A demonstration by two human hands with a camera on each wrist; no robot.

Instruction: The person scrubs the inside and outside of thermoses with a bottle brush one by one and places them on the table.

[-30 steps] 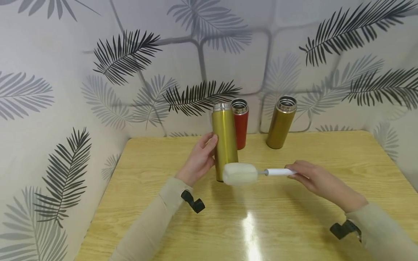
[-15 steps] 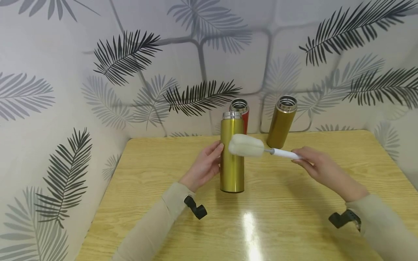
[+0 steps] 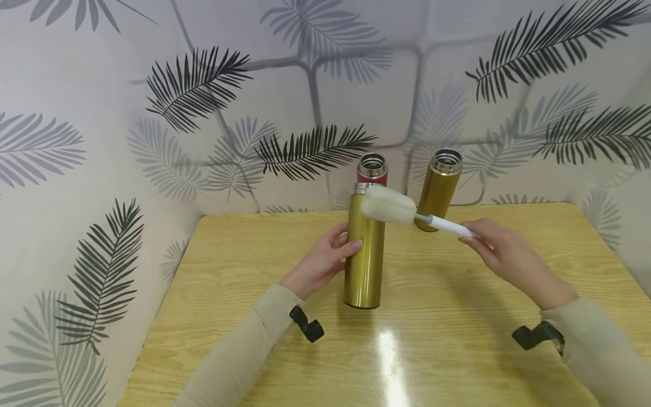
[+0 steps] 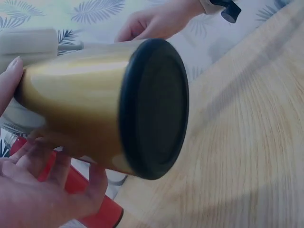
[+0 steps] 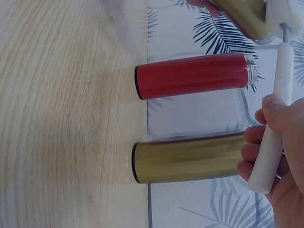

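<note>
My left hand (image 3: 321,261) grips a gold thermos bottle (image 3: 364,254) round its side. The bottle is held off the table, since its black base (image 4: 159,109) shows fully in the left wrist view. Its steel rim is partly hidden behind the cream sponge head of a bottle brush (image 3: 389,206). My right hand (image 3: 500,249) pinches the brush by its white handle (image 5: 270,152), the sponge pointing left and slightly up. Whether the sponge touches the bottle, I cannot tell. The sponge is outside the bottle's mouth.
A red thermos bottle (image 5: 194,76) stands uncapped at the back of the wooden table (image 3: 244,249), mostly behind the held one in the head view. To its right stands another uncapped gold thermos bottle (image 3: 438,189). A leaf-patterned wall (image 3: 285,102) borders the table.
The held gold bottle has moved right and lower in the head view, now overlapping the red one. The brush has risen from the bottle's lower side to near its rim.
</note>
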